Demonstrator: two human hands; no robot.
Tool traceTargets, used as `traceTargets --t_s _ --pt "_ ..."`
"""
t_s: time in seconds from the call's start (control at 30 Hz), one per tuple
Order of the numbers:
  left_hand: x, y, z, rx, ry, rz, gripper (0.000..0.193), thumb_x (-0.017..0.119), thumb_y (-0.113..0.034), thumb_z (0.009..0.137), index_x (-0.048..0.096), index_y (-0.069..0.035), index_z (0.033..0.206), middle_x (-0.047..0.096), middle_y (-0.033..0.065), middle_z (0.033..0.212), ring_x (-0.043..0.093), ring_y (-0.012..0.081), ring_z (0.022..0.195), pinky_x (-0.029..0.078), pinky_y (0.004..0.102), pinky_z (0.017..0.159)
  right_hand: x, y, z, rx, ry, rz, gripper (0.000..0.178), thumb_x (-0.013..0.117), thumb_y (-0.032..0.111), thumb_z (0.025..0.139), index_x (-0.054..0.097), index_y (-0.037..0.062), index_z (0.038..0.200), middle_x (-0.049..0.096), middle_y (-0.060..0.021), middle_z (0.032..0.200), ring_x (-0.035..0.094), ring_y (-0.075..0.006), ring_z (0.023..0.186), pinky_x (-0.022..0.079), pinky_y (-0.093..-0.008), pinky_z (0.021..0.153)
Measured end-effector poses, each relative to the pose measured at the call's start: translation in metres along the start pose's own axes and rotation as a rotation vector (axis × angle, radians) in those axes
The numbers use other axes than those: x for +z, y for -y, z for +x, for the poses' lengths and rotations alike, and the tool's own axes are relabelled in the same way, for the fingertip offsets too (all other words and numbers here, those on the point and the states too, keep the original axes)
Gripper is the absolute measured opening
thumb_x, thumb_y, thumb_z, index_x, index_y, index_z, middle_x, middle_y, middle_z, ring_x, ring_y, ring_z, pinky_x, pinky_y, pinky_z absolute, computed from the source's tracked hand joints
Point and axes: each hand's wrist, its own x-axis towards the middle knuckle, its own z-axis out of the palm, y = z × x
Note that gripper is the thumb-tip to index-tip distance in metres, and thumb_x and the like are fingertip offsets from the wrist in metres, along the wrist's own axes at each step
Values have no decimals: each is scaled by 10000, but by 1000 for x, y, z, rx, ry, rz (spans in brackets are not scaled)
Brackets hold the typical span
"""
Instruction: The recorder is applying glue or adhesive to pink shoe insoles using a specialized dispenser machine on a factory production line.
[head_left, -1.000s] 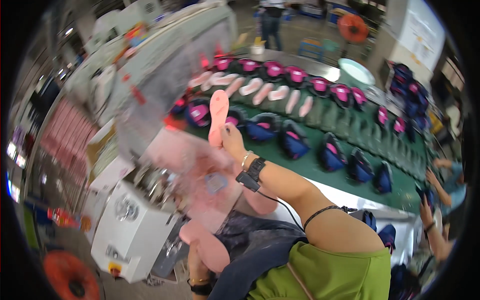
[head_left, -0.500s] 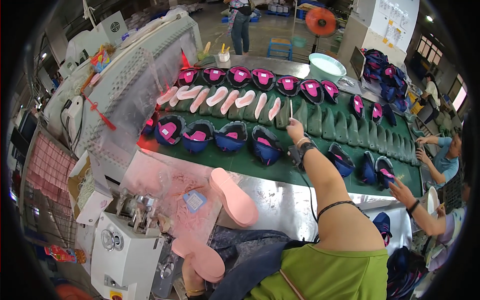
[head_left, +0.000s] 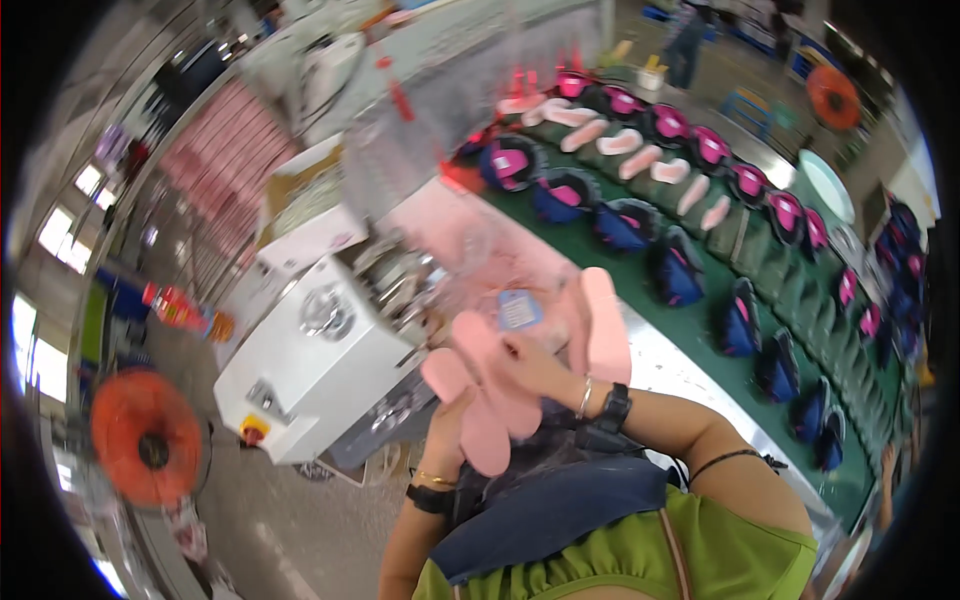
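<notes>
"What does your left hand (head_left: 447, 432) have?"
"Your left fingers are closed around the first pink insole (head_left: 487, 446), held low in front of you, right of the white machine (head_left: 300, 365)."
"And your right hand (head_left: 540, 372)?"
"Its fingers are curled in on the second pink insole (head_left: 476, 335), which lies against the first; with this blur, how firmly you grip it is hard to say."
"Anything near?"
"More pink insoles (head_left: 607, 335) sit just right of your right hand, and a blue tag (head_left: 518, 310) lies beyond it."
</notes>
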Motion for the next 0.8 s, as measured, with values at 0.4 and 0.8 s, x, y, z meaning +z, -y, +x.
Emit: traceTargets --t_s 0.4,0.8 --pt "-28 3 -42 -345 187 -266 609 329 -497 1005 514 16 1276 660 196 998 679 321 905 579 472 810 22 -28 148 93 -176 102 457 695 204 858 530 -37 1209 657 -122 926 648 -202 809 509 -318 690" --pt "-25 12 -31 -272 134 -342 421 421 -387 1046 550 -28 1225 667 103 1044 665 223 912 551 345 822 -28 -17 140 -121 -316 -439 391 653 351 840 669 -1 1011 672 -232 898 646 -419 861 516 -482 754"
